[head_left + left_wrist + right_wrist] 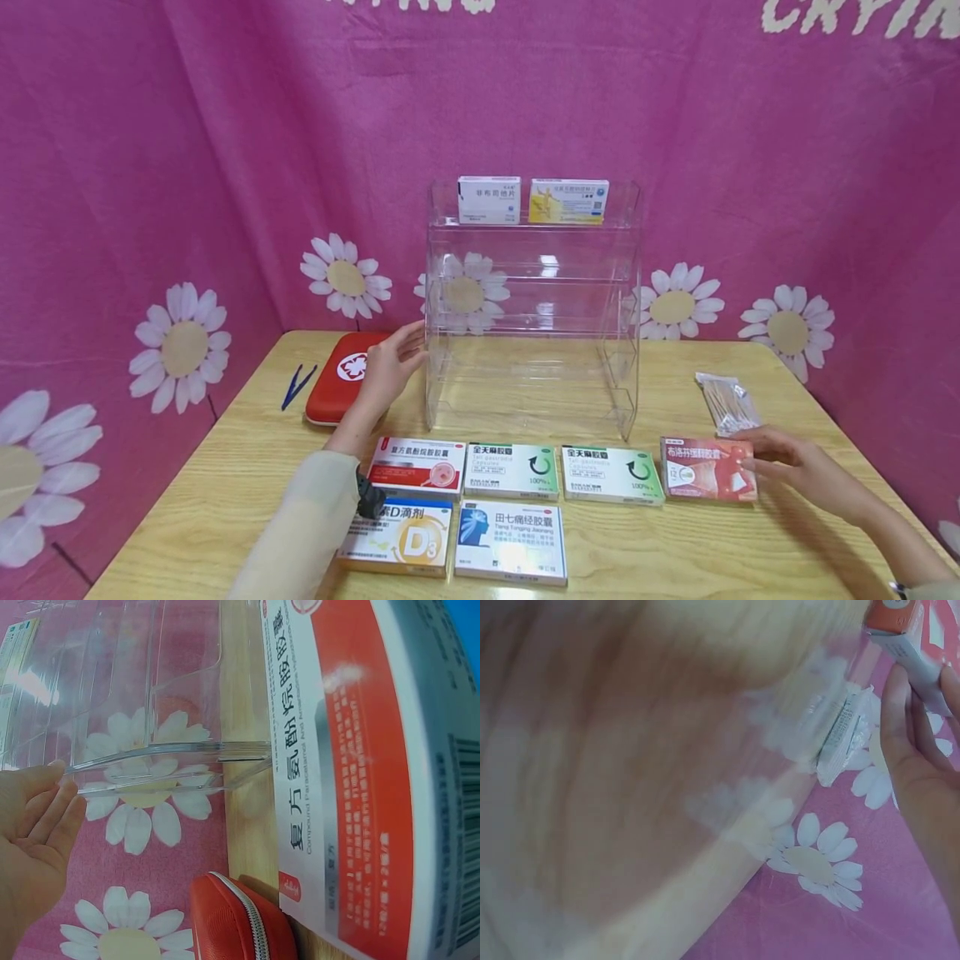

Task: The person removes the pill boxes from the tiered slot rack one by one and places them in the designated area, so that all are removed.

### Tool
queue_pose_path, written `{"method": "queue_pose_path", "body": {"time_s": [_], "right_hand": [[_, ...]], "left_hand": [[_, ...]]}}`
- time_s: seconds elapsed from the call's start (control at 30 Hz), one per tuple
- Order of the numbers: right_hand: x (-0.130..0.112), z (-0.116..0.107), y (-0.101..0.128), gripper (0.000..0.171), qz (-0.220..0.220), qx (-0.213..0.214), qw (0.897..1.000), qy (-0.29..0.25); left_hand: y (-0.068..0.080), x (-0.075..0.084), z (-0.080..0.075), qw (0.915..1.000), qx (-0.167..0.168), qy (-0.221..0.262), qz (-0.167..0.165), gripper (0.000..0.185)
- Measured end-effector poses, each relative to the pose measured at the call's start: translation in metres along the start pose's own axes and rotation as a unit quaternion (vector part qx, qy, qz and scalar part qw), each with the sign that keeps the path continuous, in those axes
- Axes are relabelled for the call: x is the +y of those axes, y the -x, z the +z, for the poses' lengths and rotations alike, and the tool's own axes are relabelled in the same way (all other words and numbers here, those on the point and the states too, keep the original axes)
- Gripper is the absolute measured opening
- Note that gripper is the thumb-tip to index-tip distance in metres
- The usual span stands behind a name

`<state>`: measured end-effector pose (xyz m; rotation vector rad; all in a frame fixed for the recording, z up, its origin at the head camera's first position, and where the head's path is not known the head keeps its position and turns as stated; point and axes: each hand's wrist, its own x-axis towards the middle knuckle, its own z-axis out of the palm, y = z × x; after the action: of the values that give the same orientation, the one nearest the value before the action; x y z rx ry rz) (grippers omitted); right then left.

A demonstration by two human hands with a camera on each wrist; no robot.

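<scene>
Nearest the camera lie two flat cardboard medicine boxes, a yellow-and-white box [397, 537] marked D3 and a blue-and-white box [512, 542], side by side on the near part of the wooden table [225, 492]. Beyond them a row of four boxes runs left to right: a red-and-white box [418, 466], two green-and-white boxes [512, 471] [612, 474], and a pink box [708, 469]. Right hand [795, 467] touches the right end of the pink box with loosely bent fingers; whether it pinches the box cannot be told. Left hand [390, 367] is spread, fingers straight, resting against the left wall of a clear plastic shelf rack [532, 308] standing mid-table. Two boxes [489, 200] [568, 202] stand upright on its top tier. A red zipped pouch [341, 379] lies left of the rack, blue tweezers [297, 386] further left. A clear packet of cotton swabs [726, 402] lies far right, just beyond the pink box.
</scene>
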<state>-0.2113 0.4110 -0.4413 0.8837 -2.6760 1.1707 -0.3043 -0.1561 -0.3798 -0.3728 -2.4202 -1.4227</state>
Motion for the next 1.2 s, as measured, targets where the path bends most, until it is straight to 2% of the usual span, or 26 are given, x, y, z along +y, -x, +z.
{"method": "queue_pose_path", "body": {"time_s": [0.27, 0.53, 0.63, 0.77, 0.93, 1.07, 1.2], "right_hand": [[0.003, -0.006, -0.003, 0.035, 0.049, -0.082, 0.995, -0.034], [0.006, -0.009, -0.01, 0.039, 0.114, -0.14, 0.983, 0.007], [0.009, -0.008, -0.011, 0.035, 0.097, -0.143, 0.985, 0.015], [0.014, -0.006, -0.011, 0.029, 0.06, -0.13, 0.989, 0.024], [0.011, -0.004, -0.01, 0.033, 0.062, -0.105, 0.991, 0.052], [-0.001, -0.005, -0.015, 0.03, 0.05, -0.038, 0.994, 0.087], [-0.024, -0.009, -0.038, 0.025, 0.022, 0.021, 0.993, 0.118]], "left_hand": [[-0.001, -0.001, 0.0, 1.0, 0.0, 0.006, 0.0, 0.051], [0.0, -0.002, 0.001, 1.0, 0.001, 0.0, -0.003, 0.051], [0.0, -0.001, 0.001, 1.0, 0.002, -0.001, -0.003, 0.051], [0.0, 0.0, 0.001, 1.0, 0.003, 0.0, -0.004, 0.05], [0.0, 0.0, 0.001, 1.0, 0.004, 0.003, -0.004, 0.051], [0.0, 0.0, 0.001, 1.0, 0.001, 0.003, -0.006, 0.051], [0.0, 0.0, 0.0, 1.0, 0.002, -0.003, -0.007, 0.051]]}}
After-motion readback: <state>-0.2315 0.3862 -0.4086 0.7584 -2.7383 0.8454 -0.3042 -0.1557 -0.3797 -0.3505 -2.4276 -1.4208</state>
